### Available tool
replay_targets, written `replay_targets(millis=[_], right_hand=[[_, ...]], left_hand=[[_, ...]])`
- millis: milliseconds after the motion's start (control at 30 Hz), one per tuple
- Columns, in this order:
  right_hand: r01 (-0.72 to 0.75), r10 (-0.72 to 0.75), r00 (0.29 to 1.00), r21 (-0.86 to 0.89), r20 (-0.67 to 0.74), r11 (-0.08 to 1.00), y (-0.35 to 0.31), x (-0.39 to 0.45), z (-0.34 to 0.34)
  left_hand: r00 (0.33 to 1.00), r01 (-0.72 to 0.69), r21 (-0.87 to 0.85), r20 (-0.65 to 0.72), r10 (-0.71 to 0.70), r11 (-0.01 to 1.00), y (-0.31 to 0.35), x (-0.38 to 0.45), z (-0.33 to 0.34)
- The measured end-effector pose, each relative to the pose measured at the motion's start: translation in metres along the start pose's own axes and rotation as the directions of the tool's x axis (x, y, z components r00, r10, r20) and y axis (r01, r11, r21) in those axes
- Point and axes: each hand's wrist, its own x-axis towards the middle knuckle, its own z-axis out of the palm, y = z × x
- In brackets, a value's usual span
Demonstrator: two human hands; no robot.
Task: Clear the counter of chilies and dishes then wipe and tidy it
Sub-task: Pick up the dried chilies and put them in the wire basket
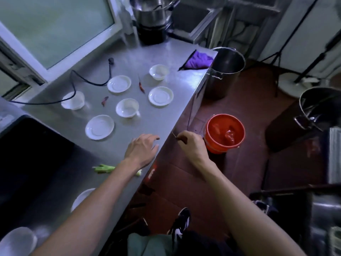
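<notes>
Left hand [143, 146] rests flat, fingers relaxed, on the counter [166, 115] edge; right hand [190, 143] pinches a thin stem [174, 135].

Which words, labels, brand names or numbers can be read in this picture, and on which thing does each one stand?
No text can be read.
Red patch on the counter front below the left hand: it may be a sticker or print, but it is too blurred to read.
Orange bucket, white saucers and steel pot: no label shows.
</notes>
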Motion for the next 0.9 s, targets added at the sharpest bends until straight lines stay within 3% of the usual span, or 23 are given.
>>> replay_targets(millis=[300,567,900], right_hand=[[-0.077,0.077,0.997,0.019,-0.014,0.997,0.036,0.034,-0.035],[-0.036,0.038,0.999,-0.052,0.028,0.998,0.051,0.107,-0.035],[0.035,-0.014,0.993,-0.174,0.119,0.984,0.012,0.229,-0.020]], left_hand=[[0.998,-0.053,-0.046,0.025,0.054,0.998,0.033,0.052,0.011],[0.998,0.017,-0.135,0.069,-0.008,0.991,0.018,0.125,0.029],[0.993,0.113,-0.237,-0.018,-0.120,0.965,-0.027,0.212,0.005]])
